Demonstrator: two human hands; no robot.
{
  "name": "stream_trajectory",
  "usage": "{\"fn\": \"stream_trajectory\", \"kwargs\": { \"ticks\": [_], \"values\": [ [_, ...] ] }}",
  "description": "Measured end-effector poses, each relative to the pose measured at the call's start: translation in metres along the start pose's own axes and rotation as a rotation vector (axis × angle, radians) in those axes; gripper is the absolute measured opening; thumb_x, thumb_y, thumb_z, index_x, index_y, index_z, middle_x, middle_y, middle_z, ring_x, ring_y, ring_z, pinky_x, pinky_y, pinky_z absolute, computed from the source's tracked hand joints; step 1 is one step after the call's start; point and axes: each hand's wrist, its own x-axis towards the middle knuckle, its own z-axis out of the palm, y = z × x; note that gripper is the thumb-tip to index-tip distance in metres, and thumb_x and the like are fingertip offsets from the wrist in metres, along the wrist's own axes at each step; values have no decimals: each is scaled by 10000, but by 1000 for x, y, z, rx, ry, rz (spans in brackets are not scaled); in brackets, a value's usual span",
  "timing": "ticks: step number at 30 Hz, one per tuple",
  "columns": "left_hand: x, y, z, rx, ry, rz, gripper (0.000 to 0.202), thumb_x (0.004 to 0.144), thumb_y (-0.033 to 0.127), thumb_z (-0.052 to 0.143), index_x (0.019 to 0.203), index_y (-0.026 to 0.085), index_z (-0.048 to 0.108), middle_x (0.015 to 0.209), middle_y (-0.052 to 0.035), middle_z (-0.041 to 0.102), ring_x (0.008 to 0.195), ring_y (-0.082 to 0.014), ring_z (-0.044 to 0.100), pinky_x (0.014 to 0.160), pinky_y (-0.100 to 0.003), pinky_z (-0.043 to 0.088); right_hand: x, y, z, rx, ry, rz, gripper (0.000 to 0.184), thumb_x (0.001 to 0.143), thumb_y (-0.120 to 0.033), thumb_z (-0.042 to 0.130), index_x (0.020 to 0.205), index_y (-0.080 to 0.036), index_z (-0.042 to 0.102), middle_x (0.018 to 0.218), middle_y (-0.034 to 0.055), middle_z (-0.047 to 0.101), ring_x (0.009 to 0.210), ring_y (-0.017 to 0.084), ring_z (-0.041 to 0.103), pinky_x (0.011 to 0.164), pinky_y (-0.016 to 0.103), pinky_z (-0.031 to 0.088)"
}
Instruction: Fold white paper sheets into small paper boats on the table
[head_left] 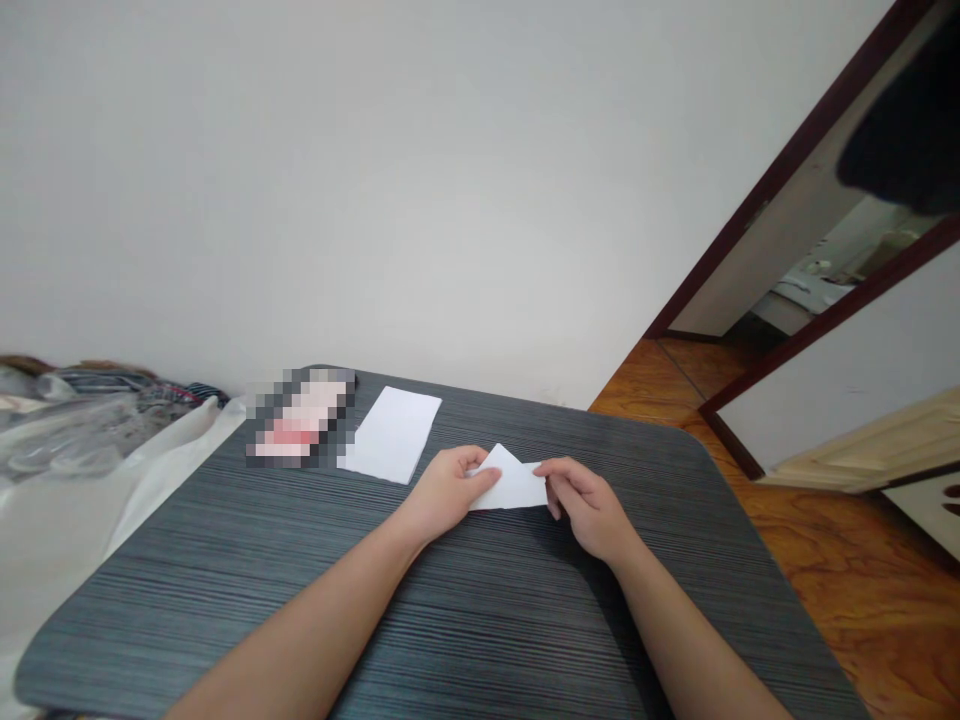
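Note:
Between my two hands is a folded piece of white paper (510, 486), held just over the dark table (480, 620). One corner of it points up like a triangle, and a narrower strip runs out to the right. My left hand (448, 492) pinches its left end, thumb on top and fingers behind. At the right end, my right hand (589, 503) grips the edge between thumb and fingers; part of that grip is hidden. A stack of white paper sheets (394, 433) lies flat on the table, to the left and farther back.
A blurred-out pinkish item (304, 415) lies at the table's back left corner. Left of the table is a white cover (60, 520) with clear plastic bags (90, 430). A white wall (450, 200) rises behind. To the right are wooden flooring (847, 540) and a doorway.

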Motion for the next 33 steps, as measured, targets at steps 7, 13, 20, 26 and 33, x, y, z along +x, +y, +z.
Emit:
{"fn": "stream_trajectory", "kwargs": {
  "ticks": [7,13,20,26,33],
  "values": [
    [0,-1,3,-165,-47,-83,255,784,388,545,840,144,590,623,-2,582,495,-103,518,450,-208,410,4,-10,-4,-223,-194,-209,344,866,-135,427,1101,-276,635,1036,56,568,907,181,555,780,316,448],
    [0,1,1,-168,-90,-79,248,790,381,547,825,139,590,628,-9,591,491,-96,522,439,-198,412,6,-7,-7,-286,-207,-245,315,839,-156,523,1097,-287,648,1074,66,570,939,199,559,803,332,449],
    [1,-3,0,-146,-101,-88,282,789,407,546,841,135,597,644,-21,605,481,-98,528,433,-199,403,6,-4,-12,-295,-263,-248,290,836,-260,577,1115,-303,642,1026,55,603,898,189,574,774,321,449],
    [0,-1,0,-164,-145,-77,243,792,380,547,797,140,585,621,-8,591,491,-99,528,460,-204,417,5,-5,-10,-300,-200,-203,222,869,-250,515,1001,-255,694,823,35,616,726,156,569,659,276,436],
    [-2,2,-3,-17,-183,-55,239,807,374,518,774,145,575,540,13,563,474,-101,530,459,-188,364,5,-10,1,-184,-52,-104,143,864,-228,501,795,-182,617,737,25,607,675,148,566,652,269,435]
  ]
}}
